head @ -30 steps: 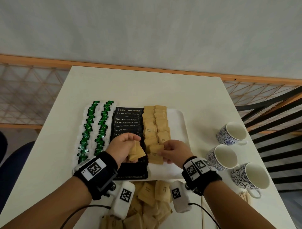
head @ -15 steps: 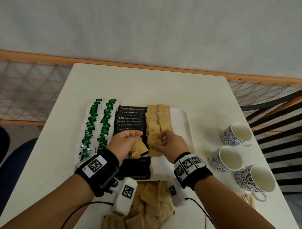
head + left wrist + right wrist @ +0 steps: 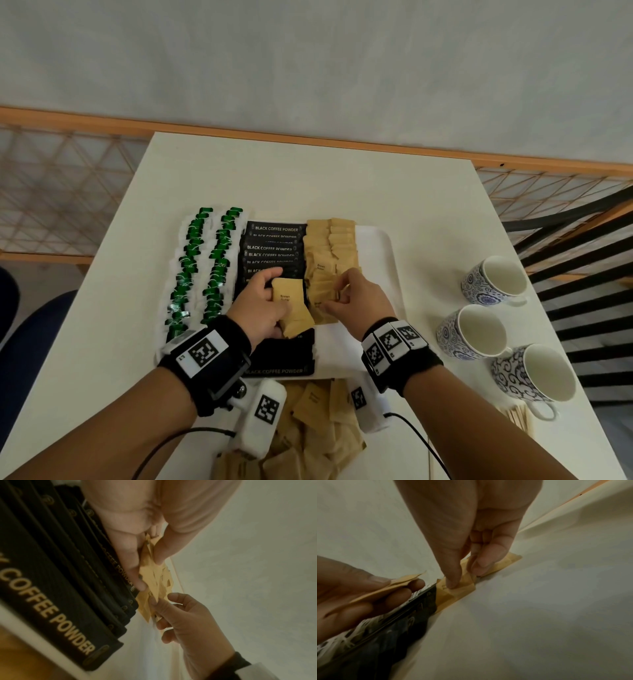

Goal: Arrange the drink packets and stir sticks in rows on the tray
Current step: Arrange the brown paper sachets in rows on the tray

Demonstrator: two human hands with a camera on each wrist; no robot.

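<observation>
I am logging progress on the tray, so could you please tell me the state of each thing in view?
Left hand: holds a small stack of brown sugar packets.
Right hand: presses a packet into the brown row.
Coffee packets: laid in a row.
Tea bags: in two rows.
Tray: right strip bare.
Loose sugar packets: heaped on the table.
Cups: three, upright, empty.
Stir sticks: off the tray.

Black packets (image 3: 272, 240) read "BLACK COFFEE POWDER"; tan packet (image 3: 287, 298) seemingly "Brown Sugar".
</observation>
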